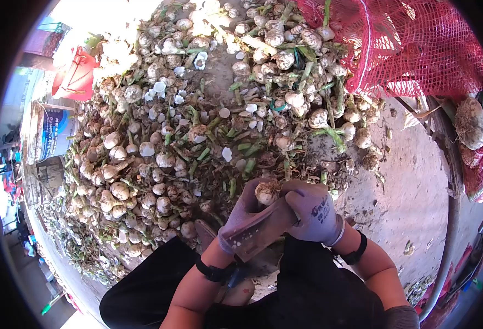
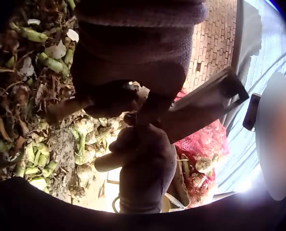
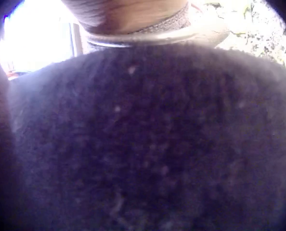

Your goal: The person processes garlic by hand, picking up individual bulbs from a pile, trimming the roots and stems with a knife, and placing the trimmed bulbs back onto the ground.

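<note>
In the head view the left hand (image 1: 242, 215), in a light purple glove, holds a garlic bulb (image 1: 267, 193) with its root end up. Beside it the gloved right hand (image 1: 317, 213) grips a broad flat blade (image 1: 258, 230), which lies across in front of the left palm. Both hands are close together above the ground. In the left wrist view the left hand (image 2: 133, 62) is dark at the top, the right hand (image 2: 145, 163) below it, and the blade (image 2: 205, 106) reaches out to the right. Dark fabric-like surface fills most of the right wrist view.
A wide pile of garlic bulbs (image 1: 120, 191) with cut green stems covers the ground ahead and left. A red mesh bag (image 1: 417, 49) lies at the upper right, near a curved metal bar (image 1: 454, 230). To the left stand a white bucket (image 1: 54, 131) and a red container (image 1: 76, 75).
</note>
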The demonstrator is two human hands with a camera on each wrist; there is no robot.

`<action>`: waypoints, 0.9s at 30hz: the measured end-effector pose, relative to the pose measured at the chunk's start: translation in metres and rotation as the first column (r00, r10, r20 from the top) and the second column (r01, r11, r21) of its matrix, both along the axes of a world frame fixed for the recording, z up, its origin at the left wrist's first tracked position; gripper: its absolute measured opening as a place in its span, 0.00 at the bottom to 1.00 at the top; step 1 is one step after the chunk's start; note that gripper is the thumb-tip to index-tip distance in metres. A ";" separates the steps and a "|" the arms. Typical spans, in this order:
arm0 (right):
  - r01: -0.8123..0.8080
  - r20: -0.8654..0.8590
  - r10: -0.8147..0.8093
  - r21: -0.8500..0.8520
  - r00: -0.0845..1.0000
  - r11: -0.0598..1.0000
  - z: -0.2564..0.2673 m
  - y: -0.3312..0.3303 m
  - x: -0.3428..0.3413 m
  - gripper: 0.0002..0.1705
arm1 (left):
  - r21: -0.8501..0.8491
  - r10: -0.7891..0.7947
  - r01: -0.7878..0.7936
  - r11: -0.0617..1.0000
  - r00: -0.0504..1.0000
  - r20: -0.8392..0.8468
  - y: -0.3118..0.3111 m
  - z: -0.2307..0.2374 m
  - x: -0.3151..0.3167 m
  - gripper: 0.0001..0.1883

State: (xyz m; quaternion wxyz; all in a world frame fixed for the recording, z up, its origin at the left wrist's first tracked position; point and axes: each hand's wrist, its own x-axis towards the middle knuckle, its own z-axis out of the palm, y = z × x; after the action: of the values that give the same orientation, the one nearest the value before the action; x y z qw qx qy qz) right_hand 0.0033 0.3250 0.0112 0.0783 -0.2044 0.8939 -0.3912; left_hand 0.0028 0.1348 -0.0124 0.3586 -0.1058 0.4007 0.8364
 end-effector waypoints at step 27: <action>0.555 0.851 -0.175 -0.154 0.494 0.817 -0.031 -0.020 0.010 0.17 | -0.569 0.271 -0.391 0.723 0.919 -0.287 -0.021 -0.009 -0.018 0.17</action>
State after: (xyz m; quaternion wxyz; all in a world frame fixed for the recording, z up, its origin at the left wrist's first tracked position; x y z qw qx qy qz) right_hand 0.0133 0.3045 -0.0201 0.3429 0.1841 0.6767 -0.6250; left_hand -0.0150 0.1135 -0.0217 0.1100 -0.2093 0.6568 0.7160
